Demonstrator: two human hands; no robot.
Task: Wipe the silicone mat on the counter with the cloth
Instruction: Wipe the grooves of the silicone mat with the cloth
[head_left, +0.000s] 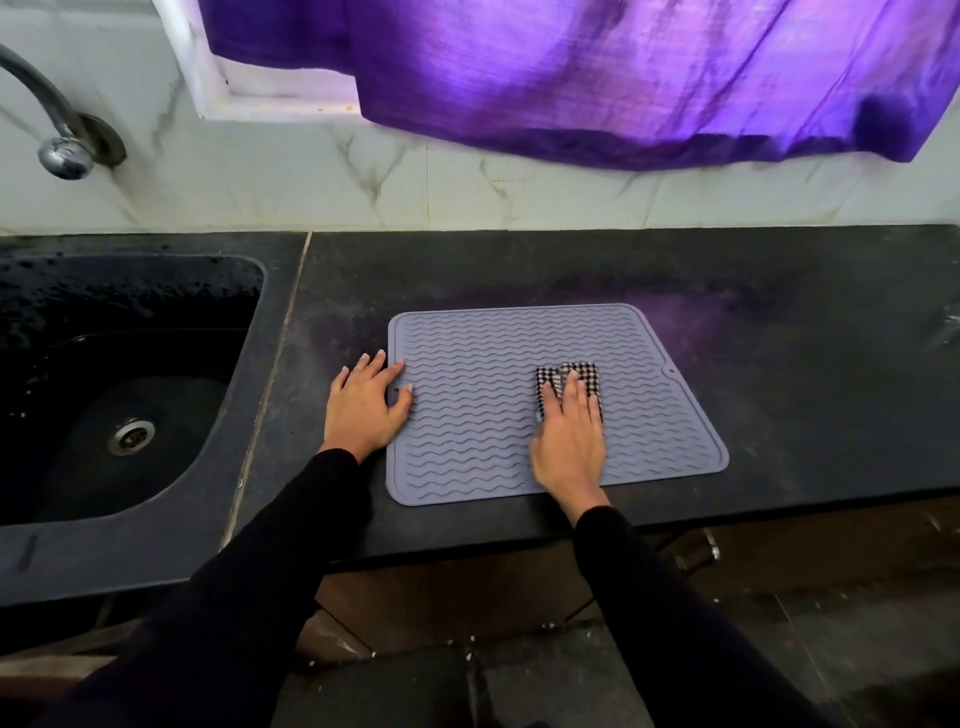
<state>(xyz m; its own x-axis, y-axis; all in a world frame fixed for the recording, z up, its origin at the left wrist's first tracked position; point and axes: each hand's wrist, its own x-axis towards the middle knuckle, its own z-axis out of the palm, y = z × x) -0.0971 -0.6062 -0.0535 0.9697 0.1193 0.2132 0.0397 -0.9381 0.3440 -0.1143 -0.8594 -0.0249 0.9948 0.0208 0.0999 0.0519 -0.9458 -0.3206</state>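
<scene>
So the wiping was mid-stroke here. The right hand (569, 441) pressed the checkered cloth (567, 384) flat onto the grey silicone mat (478, 405), fingers straight, a bit right of the mat's middle. The left hand (363, 405) lay flat with fingers spread on the mat's 9 o'clock edge, pinning it down. Next I'd guess sweeping toward 12 and 3 o'clock. There was bare counter (779, 322) at 3, while the sink (124, 384) sat well off at 9.
</scene>
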